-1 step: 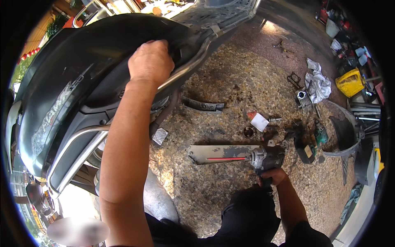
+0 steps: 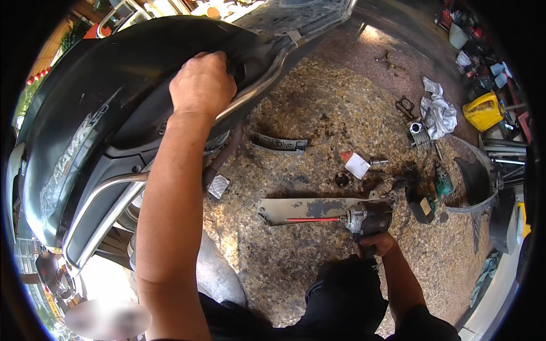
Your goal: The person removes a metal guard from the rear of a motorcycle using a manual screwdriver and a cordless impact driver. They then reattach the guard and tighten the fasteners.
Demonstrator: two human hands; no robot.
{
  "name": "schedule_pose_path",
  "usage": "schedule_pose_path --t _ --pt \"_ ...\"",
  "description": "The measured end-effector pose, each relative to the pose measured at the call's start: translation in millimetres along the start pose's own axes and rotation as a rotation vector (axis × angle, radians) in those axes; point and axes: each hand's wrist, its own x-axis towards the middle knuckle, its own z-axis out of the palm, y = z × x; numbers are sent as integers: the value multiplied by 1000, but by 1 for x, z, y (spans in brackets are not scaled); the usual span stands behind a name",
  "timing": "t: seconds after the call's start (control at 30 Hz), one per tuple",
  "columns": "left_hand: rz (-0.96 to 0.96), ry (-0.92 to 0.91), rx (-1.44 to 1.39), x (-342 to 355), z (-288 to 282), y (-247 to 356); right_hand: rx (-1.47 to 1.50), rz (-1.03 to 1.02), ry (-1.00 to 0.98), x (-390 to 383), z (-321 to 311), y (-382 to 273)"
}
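Note:
My left hand is closed, its knuckles up, against the dark side panel of a scooter. What its fingers hold, if anything, is hidden. Just right of it shows a black recess in the bodywork, and a bent metal tube runs below. Lower right, my right hand wraps the grip of a dark cordless power driver. Its long red bit points left, over a worn grey metal strip on the ground. The bit's tip stands apart from the scooter.
On the pebbled floor lie a curved dark trim piece, a white packet, a socket, a finned engine cylinder, crumpled silver foil and a green power tool. A yellow container stands at the right among clutter.
My left hand has shifted slightly left and up on the panel, uncovering more of the black recess beside it. My right hand and the power driver have barely moved.

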Motion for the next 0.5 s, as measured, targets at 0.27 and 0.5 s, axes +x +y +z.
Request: schedule_pose_path --t 0.27,0.5 --pt "61 24 -762 -141 79 34 -117 272 245 -1 -40 37" --pt "-113 -595 -531 -164 233 39 -244 464 225 15 -58 66"
